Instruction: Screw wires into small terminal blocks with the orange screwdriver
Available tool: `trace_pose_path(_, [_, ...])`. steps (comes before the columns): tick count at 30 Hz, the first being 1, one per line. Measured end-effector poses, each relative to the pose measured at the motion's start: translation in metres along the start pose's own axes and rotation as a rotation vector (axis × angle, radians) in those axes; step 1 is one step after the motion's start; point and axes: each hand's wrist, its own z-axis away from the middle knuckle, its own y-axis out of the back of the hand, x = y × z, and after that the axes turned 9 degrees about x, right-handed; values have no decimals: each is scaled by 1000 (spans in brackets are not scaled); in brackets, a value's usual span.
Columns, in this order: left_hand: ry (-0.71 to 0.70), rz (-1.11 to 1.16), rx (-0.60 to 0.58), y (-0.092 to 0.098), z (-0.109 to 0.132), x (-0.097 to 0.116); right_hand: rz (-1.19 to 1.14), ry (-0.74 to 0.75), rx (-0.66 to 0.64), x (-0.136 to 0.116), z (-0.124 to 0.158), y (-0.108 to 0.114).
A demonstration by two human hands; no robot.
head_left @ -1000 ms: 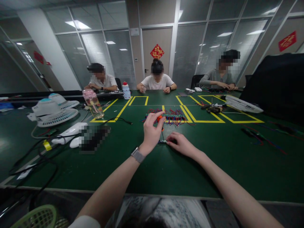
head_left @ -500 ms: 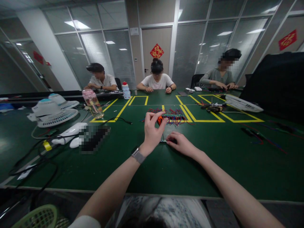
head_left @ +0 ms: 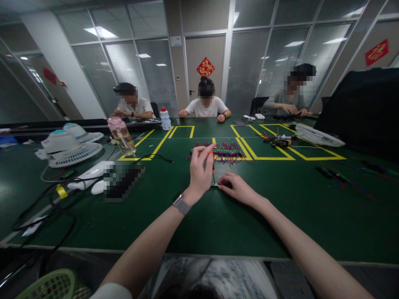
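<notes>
Small PCB [head_left: 215,185] is lying flat on the green table [head_left: 215,232], approx. centre, between my hands. L hand [head_left: 201,168] is gripping the orange-handled screwdriver [head_left: 211,152], thumb + fingertips closed round the handle; shaft is standing approx. vertical over the bd. Tip contact's too small to confirm. R hand [head_left: 233,187] is reaching in from the right, fingers curled, thumb + index at the PCB's right end; prob. steadying it, can't tell if it's a full pinch.

Technique: I'm wanting the shaft square to the bd, light down-force, any twist coming from the fingertips, not the wrist; else it's prob. slipping sideways. R fingers should be holding that end flat, clear of the tip.

Just beyond, far side, the wired boards [head_left: 230,154] are lying in a row, red/blue leads sprawling. L fingers are sitting near them in view, so I'm watching for snags. More wired PCBs [head_left: 335,174] are lying right.
</notes>
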Motion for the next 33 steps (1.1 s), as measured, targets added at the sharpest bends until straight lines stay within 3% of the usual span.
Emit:
trace_pose_path(4, [-6,62,0,-2,1,-3,3,11,-4,2,0,-1])
trace_pose_path(9, [-32,-18,60,-2,0,-3,5,12,2,2,1,-2])
trace_pose_path(14, [-19,29,-14,-2,0,-3,0,2,-4,1,1,-1])
trace_pose_path(21, [-17,-52,36,-1,-1,-4,1,8,4,2,0,-1])
trace_pose_path(27, [11,18,-21,-3,0,-5,-4,19,7,2,0,-1])
trace_pose_path(33, [-8,-69,39,-2,0,-5,1,16,2,2,0,-1])
